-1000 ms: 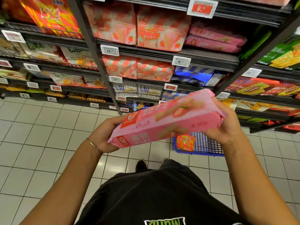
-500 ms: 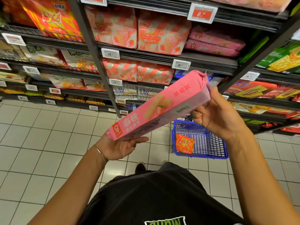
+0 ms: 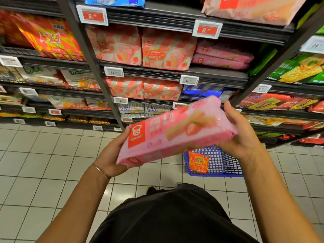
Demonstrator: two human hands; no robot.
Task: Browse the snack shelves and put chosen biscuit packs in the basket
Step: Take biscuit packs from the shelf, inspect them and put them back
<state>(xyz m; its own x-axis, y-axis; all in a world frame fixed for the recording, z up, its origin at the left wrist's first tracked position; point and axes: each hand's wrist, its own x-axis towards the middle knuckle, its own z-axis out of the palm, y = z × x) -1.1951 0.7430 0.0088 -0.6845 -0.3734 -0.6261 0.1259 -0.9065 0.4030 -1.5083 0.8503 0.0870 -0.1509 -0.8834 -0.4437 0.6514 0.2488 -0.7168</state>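
I hold a long pink wafer biscuit pack (image 3: 175, 130) with both hands at chest height, its printed front facing me. My left hand (image 3: 112, 155) grips the lower left end from beneath. My right hand (image 3: 240, 132) grips the upper right end. Below and behind the pack, a blue plastic basket (image 3: 222, 163) sits on the tiled floor, with one orange-red snack pack (image 3: 199, 162) inside it. The pack in my hands hides the basket's far rim.
Dark shelves (image 3: 175, 72) ahead carry pink striped wafer bags (image 3: 168, 50), two more flat pink packs (image 3: 220, 55), orange bags (image 3: 49, 37) at the left and green packs (image 3: 298, 71) at the right. White floor tiles (image 3: 43, 163) lie on the left. My black shirt fills the bottom.
The pack was tilted up on edge half a second ago; now both hands have turned it flat again and lowered its right end, with the front facing me.
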